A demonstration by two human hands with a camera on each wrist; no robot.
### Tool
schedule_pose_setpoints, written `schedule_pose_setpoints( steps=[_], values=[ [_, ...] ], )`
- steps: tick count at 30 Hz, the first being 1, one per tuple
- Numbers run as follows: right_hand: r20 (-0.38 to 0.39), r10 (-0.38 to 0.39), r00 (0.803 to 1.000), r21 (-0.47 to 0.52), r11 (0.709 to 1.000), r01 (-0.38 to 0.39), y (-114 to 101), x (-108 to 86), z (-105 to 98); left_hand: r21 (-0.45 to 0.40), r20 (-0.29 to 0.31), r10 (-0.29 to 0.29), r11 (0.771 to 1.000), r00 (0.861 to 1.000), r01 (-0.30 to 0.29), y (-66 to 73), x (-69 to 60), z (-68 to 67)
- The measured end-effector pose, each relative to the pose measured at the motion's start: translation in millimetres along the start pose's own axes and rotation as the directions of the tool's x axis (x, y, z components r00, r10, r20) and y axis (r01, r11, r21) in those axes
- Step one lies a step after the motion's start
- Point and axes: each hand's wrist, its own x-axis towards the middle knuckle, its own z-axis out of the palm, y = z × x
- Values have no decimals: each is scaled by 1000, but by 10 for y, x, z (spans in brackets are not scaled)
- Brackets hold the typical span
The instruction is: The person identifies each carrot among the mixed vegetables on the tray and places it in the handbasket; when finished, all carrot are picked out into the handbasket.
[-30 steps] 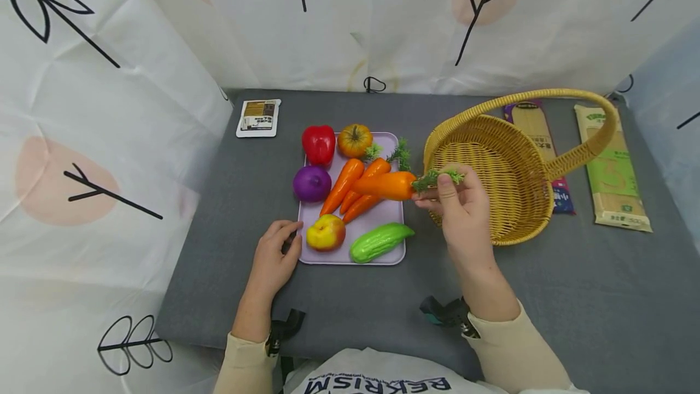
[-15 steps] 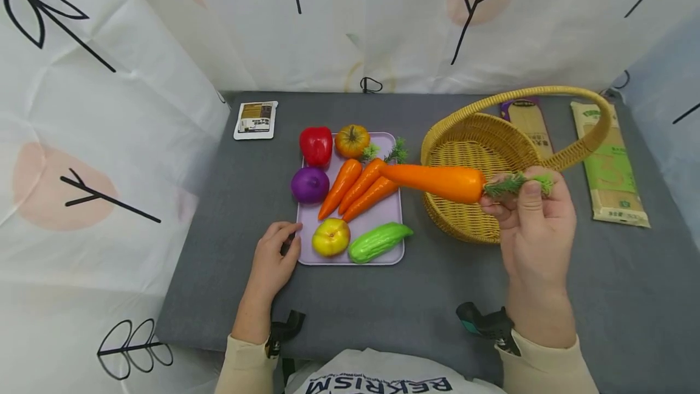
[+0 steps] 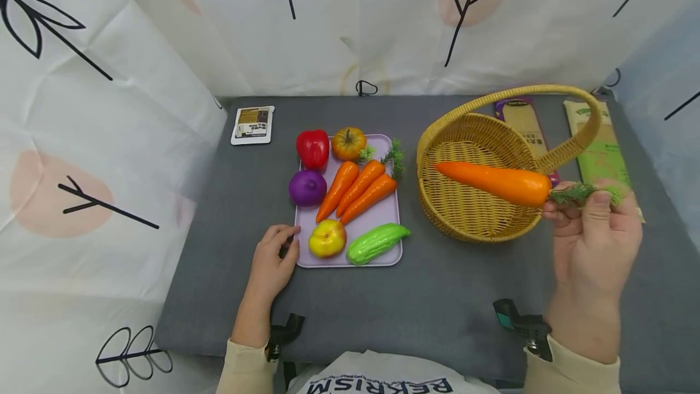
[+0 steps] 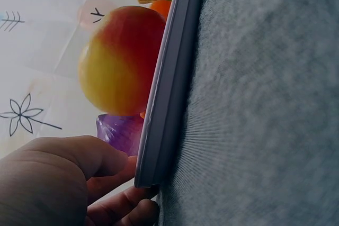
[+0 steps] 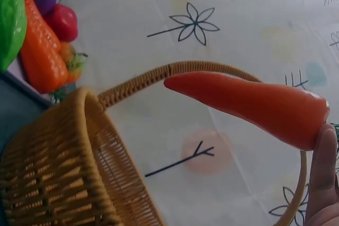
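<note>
My right hand (image 3: 593, 236) pinches a carrot (image 3: 494, 182) by its green top and holds it level above the wicker basket (image 3: 467, 233). In the right wrist view the carrot (image 5: 249, 104) crosses in front of the basket handle. At the left rim of the lilac tray (image 3: 350, 265), my left hand (image 3: 274, 260) rests with its fingertips touching the edge; the left wrist view shows that hand (image 4: 69, 178) at the tray corner. On the tray lie several more carrots (image 3: 361, 188), a yellow-red peach (image 3: 327, 238) and a green bitter melon-like vegetable (image 3: 377, 244).
A red bell pepper (image 3: 313, 149), a purple onion-like vegetable (image 3: 307, 188) and a small pumpkin (image 3: 349, 143) crowd the tray's far left. Behind the basket are a purple-ended packet (image 3: 522, 119) and a green packet (image 3: 601, 157). A white packet (image 3: 253, 125) lies back left.
My right hand has carried the carrot rightward from above the tray to above the basket. The peach has rolled slightly on the tray. My left hand has stayed at the tray's edge.
</note>
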Motion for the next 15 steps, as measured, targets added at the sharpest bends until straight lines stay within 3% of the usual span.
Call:
schedule_pose_setpoints(
  steps=[3,6,11,15],
  values=[
    [-19,13,1000,-88,996,-15,-39,-5,-120,-1,-1,3,1000,1000,-3,10,-8,-10],
    [-48,57,997,-215,974,-66,-46,-9,-257,1,-1,3,1000,1000,-3,21,-10,-16],
    [-105,122,987,-417,896,-155,15,14,-410,7,-2,-4,1000,1000,4,23,-1,-7],
    [-104,116,988,-525,837,-153,137,61,-406,10,-3,-5,1000,1000,5,19,3,1]
  ],
)
